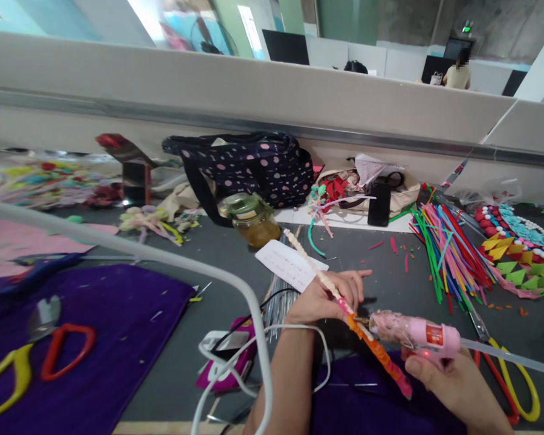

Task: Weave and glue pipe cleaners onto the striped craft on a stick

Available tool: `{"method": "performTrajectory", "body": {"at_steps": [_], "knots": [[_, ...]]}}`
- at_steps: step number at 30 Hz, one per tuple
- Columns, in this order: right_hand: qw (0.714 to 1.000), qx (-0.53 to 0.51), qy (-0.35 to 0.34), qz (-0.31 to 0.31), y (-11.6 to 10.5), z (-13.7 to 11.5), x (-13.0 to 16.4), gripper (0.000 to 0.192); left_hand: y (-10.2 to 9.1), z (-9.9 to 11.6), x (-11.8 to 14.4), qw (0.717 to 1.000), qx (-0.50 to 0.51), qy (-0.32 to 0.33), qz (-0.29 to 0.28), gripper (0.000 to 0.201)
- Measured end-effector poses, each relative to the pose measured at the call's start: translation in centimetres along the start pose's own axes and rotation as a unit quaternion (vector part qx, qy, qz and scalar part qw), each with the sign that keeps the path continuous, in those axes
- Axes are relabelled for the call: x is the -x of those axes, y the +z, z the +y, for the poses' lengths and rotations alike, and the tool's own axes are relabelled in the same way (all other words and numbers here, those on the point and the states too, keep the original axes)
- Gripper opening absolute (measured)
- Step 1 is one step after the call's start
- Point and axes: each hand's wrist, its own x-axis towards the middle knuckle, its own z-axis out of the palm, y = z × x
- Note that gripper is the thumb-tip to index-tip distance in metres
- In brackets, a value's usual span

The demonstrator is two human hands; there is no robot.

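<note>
My left hand [332, 295] is closed around a long thin stick [375, 348] wrapped in fuzzy material, cream at its far end, then pink, orange and pinkish red at the near end. A pink glue gun [417, 335] is in my right hand [453, 377], with a small red light lit on its body. Its nozzle points left and meets or nearly meets the wrapped stick; I cannot tell which. A clear glue stick [512, 356] sticks out of the gun's back. Below my hands lies dark purple cloth [353, 411].
Red-and-yellow scissors [503, 362] lie by my right hand, another pair [49, 344] on purple cloth at left. A bundle of colourful pipe cleaners [457, 248], a jar [254, 220], a card [290, 263] and a patterned bag [254, 166] stand beyond. A white tube [208, 272] crosses the left.
</note>
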Motion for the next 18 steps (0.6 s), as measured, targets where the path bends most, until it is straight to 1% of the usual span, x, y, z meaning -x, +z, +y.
{"method": "performTrajectory", "body": {"at_steps": [3, 9, 12, 15, 18], "knots": [[0.999, 0.028, -0.015, 0.013, -0.1, -0.1, -0.1, 0.029, 0.2, 0.2, -0.1, 1.0, 0.021, 0.023, -0.001, 0.032], [0.996, 0.013, -0.056, -0.065, -0.3, -1.8, -0.5, 0.016, 0.0, 0.3, -0.1, 1.0, 0.018, 0.015, -0.005, 0.031], [0.996, 0.011, -0.069, -0.063, -0.3, -1.4, -0.6, 0.013, -0.1, 0.2, 0.0, 1.0, 0.009, 0.005, -0.003, 0.034], [0.994, 0.028, -0.09, -0.055, -0.1, -1.1, -0.7, 0.011, -0.1, 0.1, 0.0, 1.0, 0.014, 0.014, -0.002, 0.034], [0.989, 0.069, -0.112, -0.064, -0.1, -1.9, -0.6, 0.015, -0.1, -0.2, 0.0, 0.999, 0.029, 0.035, -0.002, 0.03]]}}
